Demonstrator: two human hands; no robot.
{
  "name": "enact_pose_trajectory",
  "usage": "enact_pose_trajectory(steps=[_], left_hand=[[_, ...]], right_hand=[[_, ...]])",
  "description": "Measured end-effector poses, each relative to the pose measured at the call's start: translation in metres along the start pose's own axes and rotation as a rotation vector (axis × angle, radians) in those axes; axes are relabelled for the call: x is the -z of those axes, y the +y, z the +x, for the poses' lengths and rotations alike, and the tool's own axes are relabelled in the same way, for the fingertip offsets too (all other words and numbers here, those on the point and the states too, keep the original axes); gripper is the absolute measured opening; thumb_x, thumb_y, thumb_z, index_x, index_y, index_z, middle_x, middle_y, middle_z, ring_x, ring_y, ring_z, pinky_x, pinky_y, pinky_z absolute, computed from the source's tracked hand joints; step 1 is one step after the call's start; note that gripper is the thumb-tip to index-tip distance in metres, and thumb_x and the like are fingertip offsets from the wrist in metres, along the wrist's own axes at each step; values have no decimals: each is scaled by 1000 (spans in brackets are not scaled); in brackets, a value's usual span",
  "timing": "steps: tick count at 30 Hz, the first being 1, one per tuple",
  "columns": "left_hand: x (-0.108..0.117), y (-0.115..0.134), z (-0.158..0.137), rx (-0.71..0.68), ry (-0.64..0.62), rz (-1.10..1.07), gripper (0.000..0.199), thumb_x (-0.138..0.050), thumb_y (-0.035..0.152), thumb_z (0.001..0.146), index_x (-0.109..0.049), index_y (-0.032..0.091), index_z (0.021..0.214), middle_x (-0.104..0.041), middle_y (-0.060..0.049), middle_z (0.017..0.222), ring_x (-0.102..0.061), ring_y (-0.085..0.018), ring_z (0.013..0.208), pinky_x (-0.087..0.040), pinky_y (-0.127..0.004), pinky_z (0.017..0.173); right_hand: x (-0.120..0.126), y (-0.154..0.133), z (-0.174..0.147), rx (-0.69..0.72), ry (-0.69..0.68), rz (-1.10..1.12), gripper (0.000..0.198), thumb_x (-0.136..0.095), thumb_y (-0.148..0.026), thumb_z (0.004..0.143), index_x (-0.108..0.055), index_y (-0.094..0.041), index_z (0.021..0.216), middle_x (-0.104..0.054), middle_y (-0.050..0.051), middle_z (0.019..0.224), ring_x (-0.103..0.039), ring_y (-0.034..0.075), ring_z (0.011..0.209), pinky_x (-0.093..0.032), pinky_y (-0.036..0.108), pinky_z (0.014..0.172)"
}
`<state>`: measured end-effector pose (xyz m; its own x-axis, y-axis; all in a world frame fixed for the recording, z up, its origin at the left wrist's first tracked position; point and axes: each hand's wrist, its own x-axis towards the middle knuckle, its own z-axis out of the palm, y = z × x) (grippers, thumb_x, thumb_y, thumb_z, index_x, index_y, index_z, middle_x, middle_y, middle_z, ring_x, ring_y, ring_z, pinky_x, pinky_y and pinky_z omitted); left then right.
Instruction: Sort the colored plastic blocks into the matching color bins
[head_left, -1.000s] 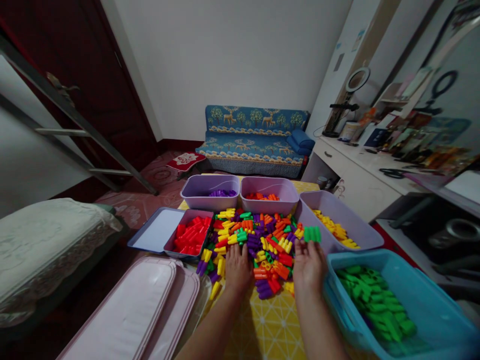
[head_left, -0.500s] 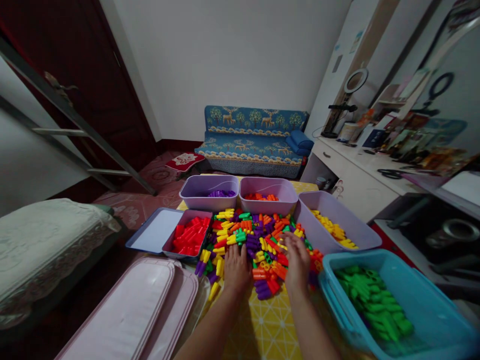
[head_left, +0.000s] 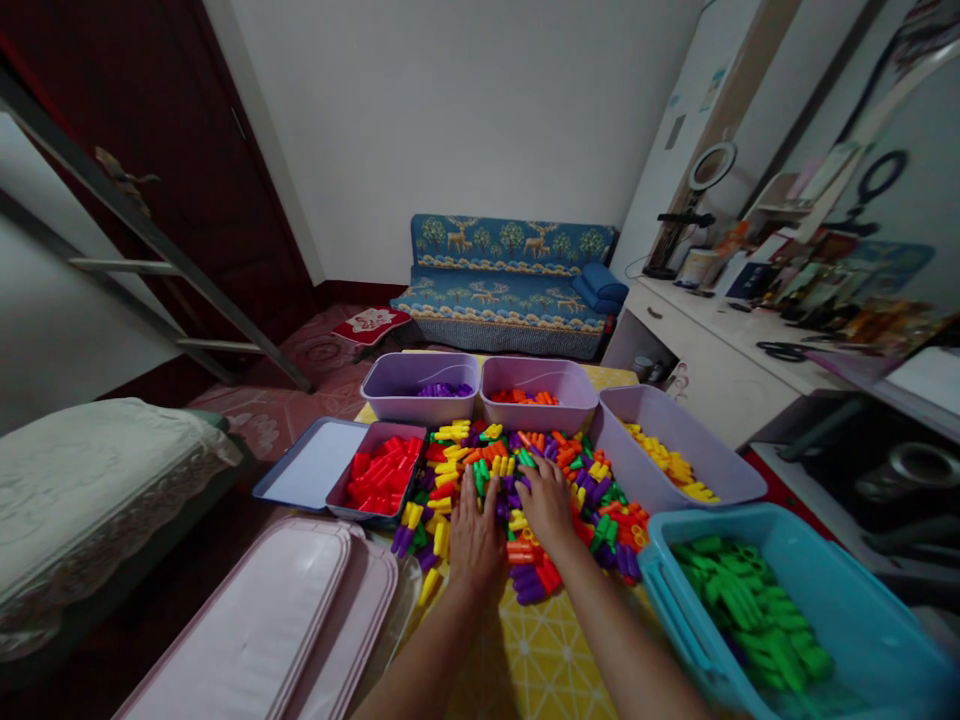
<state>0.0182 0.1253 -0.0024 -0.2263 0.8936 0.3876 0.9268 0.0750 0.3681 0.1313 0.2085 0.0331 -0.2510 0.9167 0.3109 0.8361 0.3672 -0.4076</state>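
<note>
A heap of mixed plastic building pieces (head_left: 592, 490) in red, orange, yellow, green and purple covers the middle of the table. My left hand (head_left: 477, 530) lies on the near left part of the heap, fingers stretched forward against green pieces (head_left: 481, 474). Close beside it, my right hand (head_left: 547, 508) reaches in from the right with its fingers spread over green and purple pieces. Neither hand is visibly gripping a piece, though the fingertips partly hide those under them.
Lilac bins hold purple (head_left: 445, 390), orange (head_left: 525, 397) and yellow pieces (head_left: 675, 465). Red pieces (head_left: 384, 477) fill a box at left; green ones (head_left: 750, 605) lie in a blue tub (head_left: 862, 600). Pink lids (head_left: 247, 620) are stacked front left on the yellow tablecloth (head_left: 536, 655).
My right hand has moved left across the heap, closer to my left hand. My left hand has shifted slightly, its fingers reaching a little farther forward.
</note>
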Motion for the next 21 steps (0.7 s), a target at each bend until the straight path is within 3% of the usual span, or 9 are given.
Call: enact_pose_trajectory(steps=[6,11,15,21], left_hand=[[4,2,1,1,-11,-16,73,-55,11,82,-34,30,149,-13,-9,163,-15,-30,149,-34,-49,113],[-2,-3,-1,-18,-38,-10,64,-54,14,85,-40,26,146,-22,-11,161,-19,-30,148,-34,-49,113],[-2,-2,-1,5,19,-23,70,-53,9,84,-35,26,149,-15,-12,163,-16,-30,149,-36,-47,112],[-1,-2,-1,-23,-26,-23,66,-54,15,86,-36,28,148,-18,-11,162,-18,-31,149,-35,-49,111]], right_hand=[[0,-11,-21,27,15,52,49,-54,-24,85,-53,-22,134,-53,12,138,-47,26,128,-35,44,108],[7,-22,-23,37,-86,38,41,-54,-18,83,-62,-25,122,-65,7,118,-54,25,114,-39,40,99],[11,-20,-19,28,-51,85,27,-49,-17,86,-69,-23,103,-69,6,104,-57,23,105,-40,38,96],[9,-18,-22,64,-105,-16,35,-59,-26,82,-66,-27,116,-68,5,110,-55,26,107,-36,41,100]])
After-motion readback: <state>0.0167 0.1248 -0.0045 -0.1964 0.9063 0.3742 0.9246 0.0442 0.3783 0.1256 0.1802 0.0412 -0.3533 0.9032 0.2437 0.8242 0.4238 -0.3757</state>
